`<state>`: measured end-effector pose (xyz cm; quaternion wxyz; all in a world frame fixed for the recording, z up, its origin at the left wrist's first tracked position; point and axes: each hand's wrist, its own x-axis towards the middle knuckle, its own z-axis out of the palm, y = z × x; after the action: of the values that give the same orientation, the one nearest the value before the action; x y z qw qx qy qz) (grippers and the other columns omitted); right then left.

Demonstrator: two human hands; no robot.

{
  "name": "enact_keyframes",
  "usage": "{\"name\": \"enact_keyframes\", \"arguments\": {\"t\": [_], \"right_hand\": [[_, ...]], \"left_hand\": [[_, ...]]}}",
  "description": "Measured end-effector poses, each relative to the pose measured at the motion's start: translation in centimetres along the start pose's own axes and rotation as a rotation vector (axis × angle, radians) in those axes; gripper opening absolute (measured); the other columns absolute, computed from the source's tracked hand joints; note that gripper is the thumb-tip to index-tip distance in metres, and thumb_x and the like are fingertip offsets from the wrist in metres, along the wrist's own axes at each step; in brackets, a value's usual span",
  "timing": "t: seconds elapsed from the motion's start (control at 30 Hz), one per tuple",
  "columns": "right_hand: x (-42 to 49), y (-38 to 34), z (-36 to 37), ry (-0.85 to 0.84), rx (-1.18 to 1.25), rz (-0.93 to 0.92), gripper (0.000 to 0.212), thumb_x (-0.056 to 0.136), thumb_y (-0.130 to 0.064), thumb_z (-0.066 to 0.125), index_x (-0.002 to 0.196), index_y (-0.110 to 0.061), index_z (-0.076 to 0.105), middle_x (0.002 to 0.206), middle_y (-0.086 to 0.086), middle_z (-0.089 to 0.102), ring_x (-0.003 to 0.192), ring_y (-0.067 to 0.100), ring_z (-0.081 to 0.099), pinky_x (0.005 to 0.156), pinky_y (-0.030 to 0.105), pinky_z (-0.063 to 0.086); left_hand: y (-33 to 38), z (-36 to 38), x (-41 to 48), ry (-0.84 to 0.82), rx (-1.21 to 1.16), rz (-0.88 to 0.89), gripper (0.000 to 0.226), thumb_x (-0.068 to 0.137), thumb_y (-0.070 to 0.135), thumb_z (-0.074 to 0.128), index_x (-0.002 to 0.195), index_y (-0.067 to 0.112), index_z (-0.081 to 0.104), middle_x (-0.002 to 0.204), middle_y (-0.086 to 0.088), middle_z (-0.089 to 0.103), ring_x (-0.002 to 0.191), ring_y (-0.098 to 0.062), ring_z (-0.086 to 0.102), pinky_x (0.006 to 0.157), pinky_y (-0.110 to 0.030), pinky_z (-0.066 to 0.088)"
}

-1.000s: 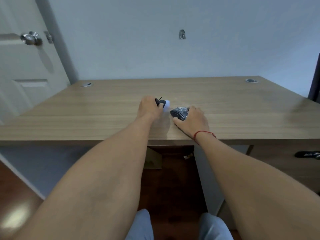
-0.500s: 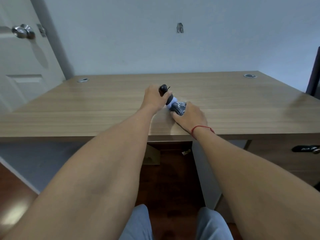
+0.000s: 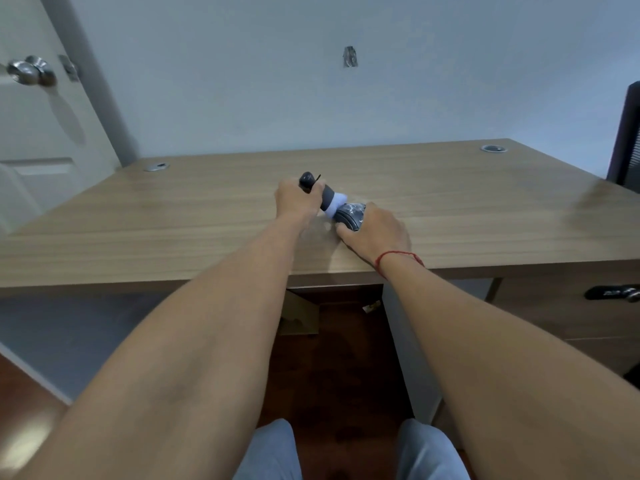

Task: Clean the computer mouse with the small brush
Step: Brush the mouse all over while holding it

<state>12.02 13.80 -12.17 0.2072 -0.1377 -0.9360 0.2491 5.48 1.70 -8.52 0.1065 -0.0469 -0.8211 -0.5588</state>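
A dark grey computer mouse lies on the wooden desk, near its front edge. My right hand covers the mouse's right side and holds it down. My left hand grips a small brush with a black handle and a pale bristle head. The brush is tilted down to the right, and its bristles touch the mouse's left top. Most of the mouse is hidden under my right hand.
Two round cable grommets sit at the desk's back corners. A white door with a metal knob stands at the left. A dark chair is at the right edge. A drawer handle shows below the desk.
My left hand has tipped the brush from lying low beside the mouse to slanting down, and its bristles now press on the mouse. My right hand has stayed on the mouse.
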Motion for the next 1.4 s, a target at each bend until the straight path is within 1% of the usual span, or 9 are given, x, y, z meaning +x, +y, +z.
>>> {"name": "enact_keyframes", "arguments": {"t": [0.1, 0.23, 0.43, 0.7, 0.8, 0.93, 1.13, 1.27, 1.4], "right_hand": [[0.5, 0.1, 0.3, 0.004, -0.011, -0.006, 0.051, 0.078, -0.052, 0.062, 0.109, -0.012, 0.059, 0.104, 0.010, 0.069, 0.096, 0.032, 0.064, 0.079, 0.037, 0.049], [1.2, 0.3, 0.7, 0.005, -0.004, -0.011, 0.054, 0.079, -0.054, 0.062, 0.111, -0.011, 0.059, 0.106, 0.011, 0.068, 0.099, 0.033, 0.063, 0.079, 0.036, 0.047], [1.6, 0.3, 1.2, 0.008, 0.042, -0.012, 0.048, 0.079, -0.050, 0.063, 0.108, -0.012, 0.059, 0.105, 0.011, 0.069, 0.099, 0.034, 0.065, 0.078, 0.037, 0.049], [1.5, 0.3, 1.3, 0.027, 0.015, -0.033, 0.047, 0.082, -0.048, 0.062, 0.111, -0.010, 0.059, 0.107, 0.011, 0.068, 0.100, 0.033, 0.063, 0.073, 0.033, 0.039], [1.5, 0.4, 1.4, 0.028, 0.011, -0.034, 0.046, 0.082, -0.046, 0.062, 0.110, -0.010, 0.058, 0.105, 0.010, 0.068, 0.097, 0.032, 0.063, 0.073, 0.032, 0.040], [1.6, 0.3, 1.5, 0.043, 0.019, -0.037, 0.048, 0.082, -0.047, 0.062, 0.110, -0.009, 0.059, 0.106, 0.011, 0.069, 0.098, 0.032, 0.064, 0.074, 0.034, 0.042], [1.6, 0.6, 1.6, 0.032, 0.021, -0.027, 0.049, 0.078, -0.049, 0.064, 0.110, -0.012, 0.058, 0.105, 0.010, 0.068, 0.097, 0.034, 0.063, 0.075, 0.035, 0.043], [1.7, 0.5, 1.7, 0.046, 0.053, -0.041, 0.045, 0.079, -0.048, 0.063, 0.107, -0.013, 0.062, 0.097, 0.006, 0.068, 0.091, 0.029, 0.065, 0.071, 0.032, 0.043], [1.9, 0.7, 1.8, 0.027, 0.044, -0.024, 0.046, 0.078, -0.047, 0.065, 0.107, -0.012, 0.060, 0.097, 0.006, 0.067, 0.089, 0.028, 0.063, 0.072, 0.034, 0.045]], "left_hand": [[-0.5, 0.3, -0.1, -0.001, 0.032, 0.012, 0.042, 0.080, 0.034, 0.066, 0.082, -0.008, 0.064, 0.086, -0.023, 0.068, 0.081, -0.038, 0.065, 0.076, -0.038, 0.057], [-2.0, 1.2, -0.7, 0.140, 0.133, 0.066, 0.036, 0.093, 0.028, 0.054, 0.099, -0.006, 0.061, 0.106, -0.024, 0.065, 0.103, -0.037, 0.058, 0.080, -0.036, 0.046], [-1.5, 2.5, -0.8, 0.191, 0.084, 0.322, 0.033, 0.099, 0.025, 0.044, 0.091, -0.003, 0.061, 0.093, -0.023, 0.065, 0.091, -0.035, 0.059, 0.075, -0.036, 0.041], [-1.6, 1.9, -1.1, 0.309, -0.056, 0.257, 0.028, 0.091, 0.026, 0.060, 0.097, -0.002, 0.060, 0.097, -0.018, 0.069, 0.094, -0.030, 0.063, 0.077, -0.024, 0.042], [-1.5, 2.0, -1.4, 0.234, -0.068, 0.273, 0.028, 0.090, 0.030, 0.060, 0.096, 0.003, 0.061, 0.094, -0.015, 0.070, 0.092, -0.030, 0.065, 0.083, -0.038, 0.053], [-2.0, 2.1, -1.3, 0.240, 0.100, 0.191, 0.027, 0.092, 0.024, 0.056, 0.097, -0.002, 0.058, 0.099, -0.020, 0.066, 0.095, -0.034, 0.060, 0.075, -0.033, 0.043], [-1.3, 2.2, -1.9, 0.169, -0.042, 0.349, 0.025, 0.094, 0.027, 0.056, 0.096, 0.002, 0.059, 0.091, -0.016, 0.070, 0.086, -0.030, 0.067, 0.076, -0.040, 0.055], [-1.9, 1.9, -1.2, 0.220, 0.118, 0.186, 0.029, 0.095, 0.024, 0.052, 0.097, -0.004, 0.060, 0.100, -0.020, 0.066, 0.097, -0.034, 0.060, 0.071, -0.027, 0.037], [-1.4, 2.1, -1.7, 0.243, 0.028, 0.363, 0.030, 0.096, 0.027, 0.051, 0.092, -0.001, 0.058, 0.088, -0.017, 0.066, 0.081, -0.031, 0.059, 0.070, -0.035, 0.045]]}}
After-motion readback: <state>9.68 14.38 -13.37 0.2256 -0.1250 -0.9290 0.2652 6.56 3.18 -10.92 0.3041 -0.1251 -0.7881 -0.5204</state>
